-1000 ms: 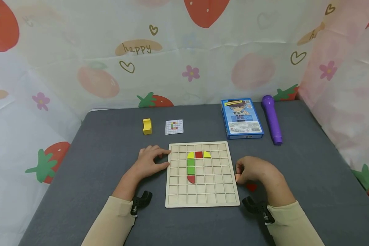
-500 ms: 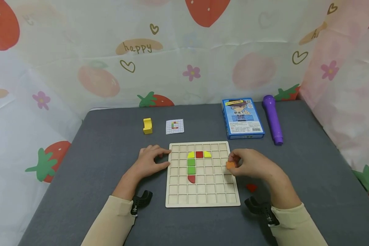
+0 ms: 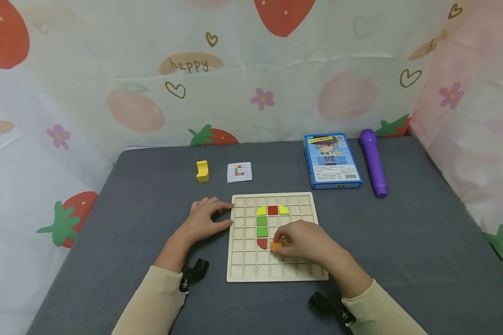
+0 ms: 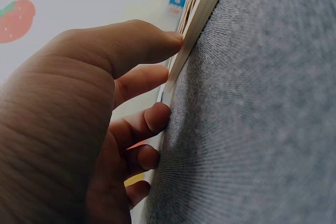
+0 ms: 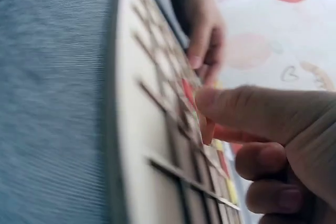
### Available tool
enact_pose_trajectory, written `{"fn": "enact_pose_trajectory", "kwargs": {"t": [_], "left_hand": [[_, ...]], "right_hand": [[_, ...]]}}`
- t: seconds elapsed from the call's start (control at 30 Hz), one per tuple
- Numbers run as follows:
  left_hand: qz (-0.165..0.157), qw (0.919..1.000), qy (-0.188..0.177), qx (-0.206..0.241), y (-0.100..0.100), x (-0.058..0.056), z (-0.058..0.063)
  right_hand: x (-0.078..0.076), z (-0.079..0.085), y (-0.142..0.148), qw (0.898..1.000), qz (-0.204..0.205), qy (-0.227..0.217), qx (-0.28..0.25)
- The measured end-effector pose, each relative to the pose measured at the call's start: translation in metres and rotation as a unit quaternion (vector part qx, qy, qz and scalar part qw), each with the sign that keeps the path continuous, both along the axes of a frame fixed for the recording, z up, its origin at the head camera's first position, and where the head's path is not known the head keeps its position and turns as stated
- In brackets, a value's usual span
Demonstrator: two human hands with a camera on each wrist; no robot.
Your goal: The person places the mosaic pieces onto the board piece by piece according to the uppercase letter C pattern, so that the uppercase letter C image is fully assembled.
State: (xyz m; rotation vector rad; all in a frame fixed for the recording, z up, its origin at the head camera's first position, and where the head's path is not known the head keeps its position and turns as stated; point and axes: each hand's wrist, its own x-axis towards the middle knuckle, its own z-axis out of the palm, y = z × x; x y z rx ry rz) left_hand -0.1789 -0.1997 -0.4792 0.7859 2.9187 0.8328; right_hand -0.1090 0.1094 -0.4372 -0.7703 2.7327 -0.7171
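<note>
My right hand point(image 3: 303, 240) pinches a small orange square tile point(image 3: 275, 245) between thumb and forefinger, close over the wooden grid board point(image 3: 241, 270). The orange tile point(image 5: 206, 128) is right beside the red quarter-round tile point(image 3: 261, 243). Above that red piece, two green squares point(image 3: 261, 226) form a column, topped by a yellow quarter-round point(image 3: 261, 211). A red square point(image 3: 272, 210) and another yellow quarter-round point(image 3: 283, 210) continue to the right. At the board's left edge rests my left hand point(image 3: 207, 219), thumb point(image 4: 168, 45) and forefinger touching the rim, the other fingers loosely bent.
Behind the board lie a small gridded pattern card point(image 3: 239, 172) and a yellow block point(image 3: 202, 171) with a notch. A blue box point(image 3: 333, 160) and a purple microphone-shaped object point(image 3: 374, 163) are at the back right. A printed curtain point(image 3: 276, 60) hangs along the grey table's point(image 3: 163, 172) far edge.
My right hand has carried the orange tile from beyond the board's right edge leftward to beside the red quarter-round. Its forearm now mostly covers the red piece on the table. My left hand stays put.
</note>
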Motion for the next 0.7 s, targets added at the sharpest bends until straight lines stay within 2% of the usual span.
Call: {"fn": "enact_pose_trajectory", "kwargs": {"t": [0.17, 0.23, 0.33, 0.47, 0.57, 0.7], "left_hand": [[0.0, 1.0, 0.005, -0.003, 0.0, 0.0, 0.0], [0.0, 1.0, 0.007, -0.004, 0.0, 0.0, 0.0], [0.001, 1.0, 0.009, -0.004, 0.0, 0.0, 0.0], [0.0, 0.9999, 0.012, -0.003, 0.0, 0.0, 0.0], [-0.001, 0.9999, 0.012, -0.002, 0.0, 0.0, 0.0], [-0.003, 0.9999, 0.01, -0.002, -0.001, -0.001, 0.001]], "right_hand": [[0.006, -0.006, -0.007, 0.997, -0.008, 0.078, -0.001], [0.007, -0.008, -0.01, 0.996, -0.024, 0.09, -0.003], [0.009, -0.009, -0.014, 0.996, -0.052, 0.073, -0.013], [0.011, -0.01, -0.01, 0.997, -0.073, 0.009, -0.031], [0.013, -0.011, -0.001, 0.999, -0.041, 0.001, -0.022], [0.016, -0.011, 0.016, 0.998, 0.006, 0.049, -0.038]]}}
